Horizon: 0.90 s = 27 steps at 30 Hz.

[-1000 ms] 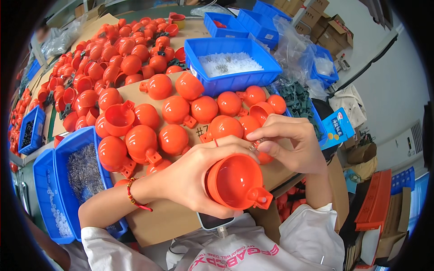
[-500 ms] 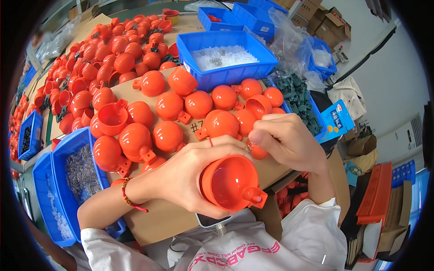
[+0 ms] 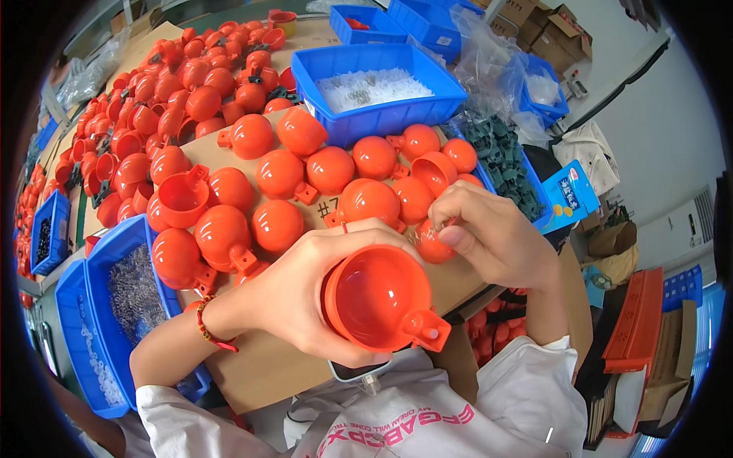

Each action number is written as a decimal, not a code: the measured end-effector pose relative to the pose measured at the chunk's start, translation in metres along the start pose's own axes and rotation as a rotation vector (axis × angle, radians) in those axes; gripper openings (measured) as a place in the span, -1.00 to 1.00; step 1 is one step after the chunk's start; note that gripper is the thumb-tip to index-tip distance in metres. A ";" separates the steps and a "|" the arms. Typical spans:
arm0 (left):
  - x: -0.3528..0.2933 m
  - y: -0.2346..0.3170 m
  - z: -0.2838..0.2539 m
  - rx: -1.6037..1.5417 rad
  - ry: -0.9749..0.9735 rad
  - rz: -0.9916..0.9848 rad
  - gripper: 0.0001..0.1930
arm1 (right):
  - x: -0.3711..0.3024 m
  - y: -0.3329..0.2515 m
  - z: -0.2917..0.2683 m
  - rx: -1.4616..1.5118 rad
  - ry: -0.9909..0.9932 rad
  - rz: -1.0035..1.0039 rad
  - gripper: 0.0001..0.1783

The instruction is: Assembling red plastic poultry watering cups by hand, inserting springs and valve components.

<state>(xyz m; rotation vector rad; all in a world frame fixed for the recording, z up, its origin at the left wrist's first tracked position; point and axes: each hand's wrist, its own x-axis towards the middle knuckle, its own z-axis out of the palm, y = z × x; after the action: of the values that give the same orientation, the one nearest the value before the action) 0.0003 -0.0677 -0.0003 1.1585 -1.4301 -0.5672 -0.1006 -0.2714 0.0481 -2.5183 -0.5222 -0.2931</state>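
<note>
My left hand (image 3: 301, 286) is wrapped round a red-orange plastic cup (image 3: 374, 298). The cup's round mouth faces up toward me, and its short lug with a hole points to the lower right. Just beyond the cup, my right hand (image 3: 496, 240) is closed in a pinch, thumb against bent fingers. Something thin and small may be between those fingertips, but it is too fine to make out. Several more red-orange cups (image 3: 369, 202) lie on the cardboard past both hands, mostly bottom up.
A large heap of cups with dark fittings (image 3: 191, 84) fills the far left. Blue bins hold white pieces (image 3: 374, 85), dark green clips (image 3: 500, 156), metal springs (image 3: 137, 290) and small white rings (image 3: 99, 366). A blue packet (image 3: 570, 195) is at the right.
The cup in my left hand has shifted slightly left and up, its mouth turned more toward me. My right hand's fingers have changed their bend, with the thumb drawn lower.
</note>
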 end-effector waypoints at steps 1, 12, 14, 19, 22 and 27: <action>-0.001 0.000 0.000 -0.007 0.005 -0.009 -0.31 | 0.000 -0.002 0.002 -0.114 0.025 -0.020 -0.86; 0.001 0.001 -0.002 -0.113 -0.035 0.002 -0.37 | -0.001 0.005 0.021 -0.166 0.380 -0.326 -0.81; 0.001 0.002 -0.002 -0.115 -0.036 -0.004 -0.36 | -0.003 0.002 0.025 0.101 0.360 -0.237 -0.78; -0.001 -0.004 0.002 -0.171 -0.004 -0.042 -0.28 | -0.002 0.000 0.029 0.366 0.314 -0.230 -0.79; 0.000 -0.002 -0.002 -0.118 -0.018 0.007 -0.24 | 0.000 -0.001 0.028 0.351 0.335 -0.276 -0.76; -0.003 -0.003 -0.004 -0.209 -0.029 -0.041 -0.19 | -0.004 0.004 0.030 0.342 0.322 -0.285 -0.77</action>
<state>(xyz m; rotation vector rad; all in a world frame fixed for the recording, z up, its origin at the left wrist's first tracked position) 0.0042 -0.0651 -0.0032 1.0191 -1.3391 -0.7466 -0.1001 -0.2591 0.0205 -2.0153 -0.7300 -0.6447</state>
